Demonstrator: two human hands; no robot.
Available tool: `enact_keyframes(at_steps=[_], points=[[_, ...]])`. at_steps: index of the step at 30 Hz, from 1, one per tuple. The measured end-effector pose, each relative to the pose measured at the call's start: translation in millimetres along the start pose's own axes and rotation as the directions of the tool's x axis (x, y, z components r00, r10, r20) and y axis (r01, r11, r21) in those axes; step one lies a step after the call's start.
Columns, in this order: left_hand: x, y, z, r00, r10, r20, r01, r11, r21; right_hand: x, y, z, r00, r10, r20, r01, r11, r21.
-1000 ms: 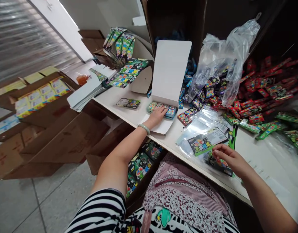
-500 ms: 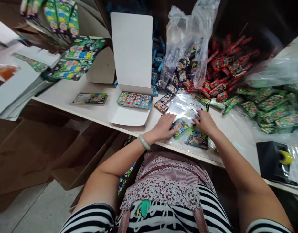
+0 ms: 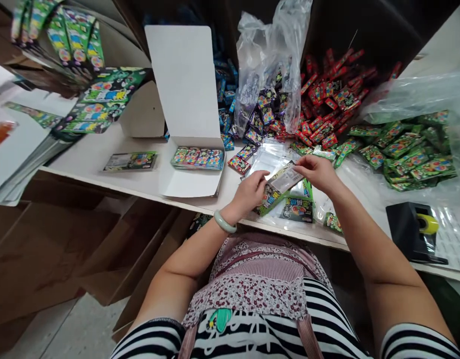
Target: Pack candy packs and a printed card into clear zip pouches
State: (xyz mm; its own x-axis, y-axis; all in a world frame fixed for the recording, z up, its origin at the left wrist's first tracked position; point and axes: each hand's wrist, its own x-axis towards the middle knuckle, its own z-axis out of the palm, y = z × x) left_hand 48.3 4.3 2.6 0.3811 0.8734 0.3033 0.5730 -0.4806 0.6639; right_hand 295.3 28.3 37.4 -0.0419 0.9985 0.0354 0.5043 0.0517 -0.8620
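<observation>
A flat printed packet (image 3: 286, 180) with a pale label panel and green edges lies slanted between my hands, lifted a little off the table. My left hand (image 3: 250, 192) pinches its lower left end, fingers bent over the edge. At the upper right corner, my right hand (image 3: 317, 172) grips it between thumb and fingers. Under it sits another dark printed packet (image 3: 297, 210) with a green and clear part. Clear plastic sleeves (image 3: 269, 155) lie just behind my hands. A small green sachet (image 3: 333, 222) rests below my right wrist.
Left of my hands stands an open white box (image 3: 188, 184) holding a row of small packs (image 3: 198, 157). Heaps of red sachets (image 3: 331, 107) and green sachets (image 3: 417, 149) lie behind and right. A black tape dispenser (image 3: 409, 232) stands near the front edge at right.
My hands have raised and tilted the packet, so its pale label panel now shows. The right hand has moved up slightly and pinches the corner. The whole view has shifted a little.
</observation>
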Motion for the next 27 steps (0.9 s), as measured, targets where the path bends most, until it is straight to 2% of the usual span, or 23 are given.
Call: enact_keyframes(at_steps=[1,3,5,6,7,9,11,15,17,19,20,21,22,24,26,27], points=[[4,4,-7.5,0.996,0.071,-0.052,-0.072,0.997,-0.021,-4,-10,-8,0.999,-0.025,0.033,0.022,0.997,0.076],[9,12,-21.7,0.97,0.213,-0.118,-0.215,0.977,-0.007,-11,-27,-19,0.983,-0.046,0.178,0.01,0.98,0.2],[9,18,-31.8,0.942,0.316,-0.114,-0.313,0.949,0.04,-18,-38,-24,0.936,-0.043,0.35,-0.049,0.967,0.251],[7,20,-34.5,0.934,0.346,-0.091,-0.341,0.938,0.065,-20,-40,-24,0.917,-0.036,0.398,-0.068,0.967,0.244],[5,22,-35.7,0.929,0.365,-0.062,-0.359,0.929,0.093,-22,-41,-21,0.912,-0.029,0.409,-0.072,0.971,0.228],[-1,24,-34.9,0.928,0.373,-0.018,-0.365,0.916,0.164,-25,-39,-12,0.933,-0.037,0.357,-0.045,0.975,0.217],[-6,24,-32.9,0.932,0.362,-0.001,-0.351,0.905,0.241,-27,-38,-1,0.946,-0.078,0.314,-0.01,0.963,0.271],[-10,18,-34.9,0.944,0.329,-0.022,-0.311,0.912,0.266,-28,-39,14,0.925,-0.18,0.335,0.041,0.923,0.383],[-10,16,-38.4,0.961,0.26,-0.091,-0.241,0.954,0.181,-31,-41,20,0.947,-0.242,0.212,0.154,0.92,0.361],[-11,15,-40.7,0.97,0.12,-0.213,-0.113,0.993,0.047,-37,-40,28,0.959,-0.278,-0.055,0.282,0.923,0.262],[-12,16,-40.8,0.961,0.036,-0.274,-0.046,0.998,-0.031,-41,-39,34,0.946,-0.271,-0.175,0.305,0.929,0.211],[-13,16,-40.0,0.945,-0.046,-0.324,0.01,0.994,-0.111,-45,-36,40,0.942,-0.246,-0.228,0.292,0.937,0.192],[-14,16,-38.6,0.927,-0.12,-0.355,0.056,0.981,-0.188,-50,-33,48,0.958,-0.209,-0.198,0.25,0.943,0.218],[-15,16,-34.3,0.9,-0.247,-0.36,0.116,0.93,-0.348,-58,-26,63,0.991,-0.134,0.022,0.117,0.925,0.363],[-14,14,-30.3,0.887,-0.356,-0.294,0.155,0.829,-0.537,-64,-20,74,0.974,-0.096,0.207,-0.017,0.874,0.485],[-13,13,-29.1,0.885,-0.397,-0.243,0.169,0.76,-0.628,-64,-18,78,0.969,-0.078,0.236,-0.058,0.853,0.519]])
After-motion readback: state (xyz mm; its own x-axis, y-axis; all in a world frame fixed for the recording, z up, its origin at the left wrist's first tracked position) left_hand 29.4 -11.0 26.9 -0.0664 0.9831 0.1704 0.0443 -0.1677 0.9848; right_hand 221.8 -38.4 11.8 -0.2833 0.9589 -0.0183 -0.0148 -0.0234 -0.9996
